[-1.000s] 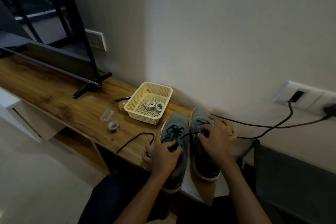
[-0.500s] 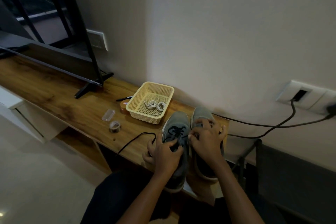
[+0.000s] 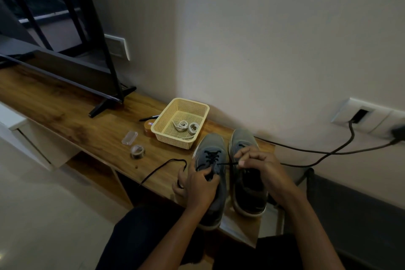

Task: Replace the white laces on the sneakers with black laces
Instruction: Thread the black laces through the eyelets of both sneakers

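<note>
Knees (image 3: pixel 140 232) in dark cloth fill the bottom centre, tucked against the desk (image 3: pixel 65 116) edge. Just above them the left hand (image 3: pixel 198 184) grips the left sneaker (image 3: pixel 211 151) at its throat, fingers curled tight and the thumb pressed down on the lacing. The right hand (image 3: pixel 257 165) hovers over the right sneaker (image 3: pixel 243 138). Its thumb and forefinger pinch the black lace (image 3: pixel 228 163), which runs taut across from the left sneaker's eyelets; its other fingers are curled in. The lace's other end (a long loose tail) loops left over the wood and off the desk edge. Both sneakers stand side by side at lower centre, toes to the wall, and the left one shows black crossings. Farther up and left lie a tape roll (image 3: pixel 137 151) and a small clear case (image 3: pixel 129 137). Beyond them a basket (image 3: pixel 166 136) near the wall holds coiled white laces (image 3: pixel 186 126). A TV (image 3: pixel 72 72) stands at upper left, and cables (image 3: pixel 317 151) trail from a socket (image 3: pixel 359 114) near the right edge.
</note>
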`<action>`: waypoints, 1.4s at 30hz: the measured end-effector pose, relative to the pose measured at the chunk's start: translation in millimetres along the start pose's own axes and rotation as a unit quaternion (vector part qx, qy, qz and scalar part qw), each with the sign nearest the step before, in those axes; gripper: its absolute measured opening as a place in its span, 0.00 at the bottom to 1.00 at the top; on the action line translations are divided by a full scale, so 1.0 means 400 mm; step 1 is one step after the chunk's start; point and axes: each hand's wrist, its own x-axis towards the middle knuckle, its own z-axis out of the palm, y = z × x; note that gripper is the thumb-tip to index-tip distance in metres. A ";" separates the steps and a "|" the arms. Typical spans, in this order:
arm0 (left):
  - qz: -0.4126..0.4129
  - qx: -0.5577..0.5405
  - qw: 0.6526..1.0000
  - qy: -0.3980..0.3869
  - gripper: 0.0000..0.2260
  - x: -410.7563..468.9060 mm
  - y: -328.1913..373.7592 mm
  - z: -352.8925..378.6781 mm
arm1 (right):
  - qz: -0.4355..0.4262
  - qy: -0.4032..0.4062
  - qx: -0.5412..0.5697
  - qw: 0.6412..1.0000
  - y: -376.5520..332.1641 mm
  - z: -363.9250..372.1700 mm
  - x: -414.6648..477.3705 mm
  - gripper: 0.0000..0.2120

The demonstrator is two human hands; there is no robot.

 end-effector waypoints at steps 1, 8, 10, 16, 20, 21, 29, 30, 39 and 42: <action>-0.001 -0.001 1.000 -0.002 0.13 0.000 0.000 0.000 | 0.002 -0.001 -0.002 1.000 -0.002 -0.001 -0.001 0.17; 0.049 0.039 0.997 0.045 0.06 0.005 -0.003 -0.014 | -0.032 -0.002 -0.011 0.999 -0.016 0.005 -0.005 0.18; 0.085 -0.008 0.994 0.074 0.05 0.011 0.007 -0.033 | -0.049 0.005 0.020 0.999 -0.026 0.012 -0.003 0.16; 0.143 -0.296 0.935 0.128 0.06 0.023 0.044 -0.141 | -0.057 -0.003 0.142 0.988 -0.087 0.042 -0.011 0.11; 0.148 -0.390 0.900 0.129 0.08 0.004 0.067 -0.176 | -0.089 0.021 0.131 0.987 -0.144 0.050 -0.035 0.19; 0.164 -0.402 0.892 0.123 0.08 -0.005 0.079 -0.190 | -0.102 0.026 0.118 0.987 -0.160 0.053 -0.042 0.21; 0.369 -0.389 0.844 -0.014 0.13 -0.138 0.188 -0.335 | -0.186 0.031 0.012 0.982 -0.265 0.082 -0.111 0.13; 0.396 -0.363 0.843 -0.028 0.14 -0.149 0.192 -0.342 | -0.193 0.022 0.008 0.981 -0.271 0.087 -0.119 0.10; 0.443 -0.311 0.841 0.021 0.07 -0.226 0.207 -0.383 | -0.236 -0.001 0.004 0.972 -0.335 0.113 -0.206 0.06; 0.433 -0.340 0.834 0.033 0.06 -0.271 0.220 -0.402 | -0.252 0.014 0.011 0.968 -0.363 0.118 -0.237 0.08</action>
